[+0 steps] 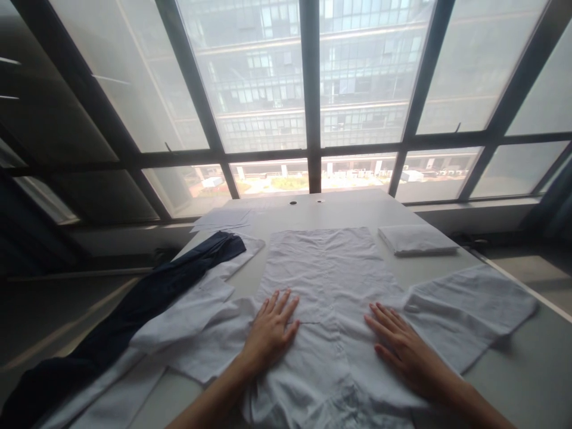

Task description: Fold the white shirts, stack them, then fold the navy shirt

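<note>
A white short-sleeved shirt (328, 277) lies spread on the table, its hem toward the window and its sleeves out to both sides. My left hand (272, 325) rests flat on the left half of the shirt, fingers spread. On the right half, my right hand (395, 339) presses down with its fingers stretched out. Neither hand grips the cloth. Wrinkles run across the fabric, and the part nearest me is bunched and darker.
Dark navy clothing (147, 304) and more white cloth lie along the table's left side. A folded white garment (417, 239) sits at the right. Paper sheets (223, 218) lie at the far left of the white table (348, 208). Large windows (366, 77) stand behind it.
</note>
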A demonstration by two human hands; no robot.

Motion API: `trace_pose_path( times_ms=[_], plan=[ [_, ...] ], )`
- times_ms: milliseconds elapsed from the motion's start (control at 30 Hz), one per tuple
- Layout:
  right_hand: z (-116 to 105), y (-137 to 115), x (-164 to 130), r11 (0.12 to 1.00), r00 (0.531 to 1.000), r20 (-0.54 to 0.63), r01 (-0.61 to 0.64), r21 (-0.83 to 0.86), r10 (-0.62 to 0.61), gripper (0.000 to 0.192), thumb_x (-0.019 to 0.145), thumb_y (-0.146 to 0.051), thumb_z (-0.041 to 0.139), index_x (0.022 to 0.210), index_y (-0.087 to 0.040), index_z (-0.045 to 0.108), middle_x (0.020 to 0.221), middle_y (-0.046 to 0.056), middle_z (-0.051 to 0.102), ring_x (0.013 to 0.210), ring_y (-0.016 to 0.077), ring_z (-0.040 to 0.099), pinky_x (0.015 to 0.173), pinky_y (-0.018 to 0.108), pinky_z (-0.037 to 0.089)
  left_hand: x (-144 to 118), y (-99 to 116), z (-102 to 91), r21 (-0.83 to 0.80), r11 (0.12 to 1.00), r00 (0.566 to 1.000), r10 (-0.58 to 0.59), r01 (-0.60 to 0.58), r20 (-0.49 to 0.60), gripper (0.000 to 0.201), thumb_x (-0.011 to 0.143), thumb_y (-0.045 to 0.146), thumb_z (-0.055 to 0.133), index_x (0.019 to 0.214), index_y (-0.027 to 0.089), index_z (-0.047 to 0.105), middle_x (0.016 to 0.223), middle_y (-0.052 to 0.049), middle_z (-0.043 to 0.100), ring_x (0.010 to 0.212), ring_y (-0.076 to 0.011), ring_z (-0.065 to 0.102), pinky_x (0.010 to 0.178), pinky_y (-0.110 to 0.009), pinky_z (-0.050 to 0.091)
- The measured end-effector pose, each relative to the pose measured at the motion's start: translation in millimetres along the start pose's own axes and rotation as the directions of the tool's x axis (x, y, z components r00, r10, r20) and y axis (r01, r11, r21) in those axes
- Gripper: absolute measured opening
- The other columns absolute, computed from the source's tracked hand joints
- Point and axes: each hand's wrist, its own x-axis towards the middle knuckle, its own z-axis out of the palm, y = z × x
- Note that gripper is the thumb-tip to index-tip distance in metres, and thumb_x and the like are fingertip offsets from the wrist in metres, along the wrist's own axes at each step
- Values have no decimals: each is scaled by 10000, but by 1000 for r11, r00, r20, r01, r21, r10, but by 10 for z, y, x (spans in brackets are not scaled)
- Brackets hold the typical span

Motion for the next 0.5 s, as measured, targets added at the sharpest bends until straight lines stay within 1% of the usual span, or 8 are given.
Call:
trace_pose_path(
  times_ms=[200,500],
  plan=[
    [-19,-2,-3,1000,1000,14,7,-7,-7,546,1036,-454,444,1562,-313,415,1677,40,230,1549,287,187,1253,534,212,10,14,10,-7,1000,999,10,-10,-36,559,1016,470,481,1547,299,446,1630,-61,366,1505,-343,313,1190,-553,316],
    [-70,-35,12,1000,1000,31,2,-15,-1,548,1026,-401,467,1562,-294,422,1678,59,228,1551,277,186,1256,519,206,23,-28,54,22,1000,999,20,-19,-42,556,1027,488,441,1551,301,441,1628,-50,375,1507,-336,307,1188,-533,317]
  ],
)
